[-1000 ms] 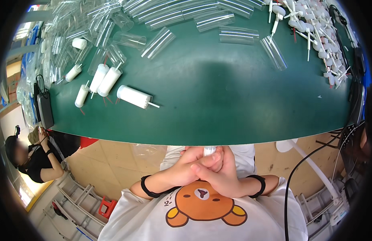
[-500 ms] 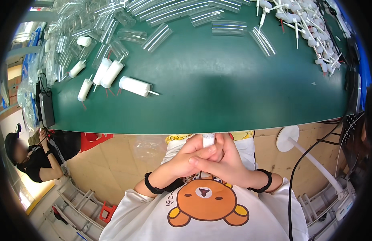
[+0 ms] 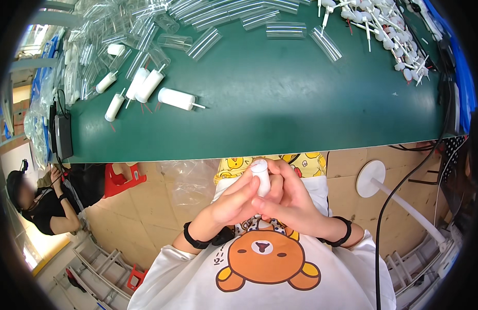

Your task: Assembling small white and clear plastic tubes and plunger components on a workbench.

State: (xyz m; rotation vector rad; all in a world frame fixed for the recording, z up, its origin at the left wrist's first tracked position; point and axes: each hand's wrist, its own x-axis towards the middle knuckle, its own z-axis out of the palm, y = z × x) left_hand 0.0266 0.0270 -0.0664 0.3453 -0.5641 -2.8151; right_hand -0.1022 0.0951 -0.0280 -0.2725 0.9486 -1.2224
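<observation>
In front of my chest, just off the near edge of the green table (image 3: pixel 301 121), a small white cylinder (image 3: pixel 261 178) stands nearly upright between my hands, its round end facing up. My left hand (image 3: pixel 233 203) grips it from the left, the thumb lying along its side. From the right, my right hand (image 3: pixel 292 198) closes round it with bent fingers. Its lower part is hidden by my fingers. On the left of the table lie several white cylinders in clear sleeves, one of them a cylinder with a white stem and thin red wires (image 3: pixel 177 98).
Clear plastic tubes (image 3: pixel 285 30) spread along the far side and pile up at the left. White stemmed parts (image 3: pixel 399 49) are heaped at the far right. A black box (image 3: pixel 62 135) stands at the left edge. Another person (image 3: pixel 53 206) sits at the left, beside a red stool (image 3: pixel 126 180).
My hands have loosened from a tight clasp, and more of the white cylinder shows, its end now turned up. The table has shifted slightly upward in view.
</observation>
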